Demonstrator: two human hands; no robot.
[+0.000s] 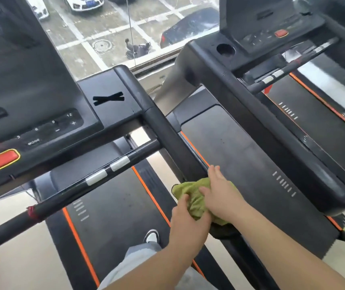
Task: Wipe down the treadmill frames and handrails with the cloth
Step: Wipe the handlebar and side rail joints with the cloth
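The left hand (186, 220) grips the bunched green cloth (195, 203), which lies under the flat, straight-fingered right hand (222, 195) pressing it onto the handrail (167, 132) (near its end), so the loose wad could slide off sideways.

cloth (196, 197) on handrail (167, 130), console (41, 114) left

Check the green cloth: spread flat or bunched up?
Bunched up. The green cloth shows crumpled folds, gripped by the left hand and pressed under the right hand.
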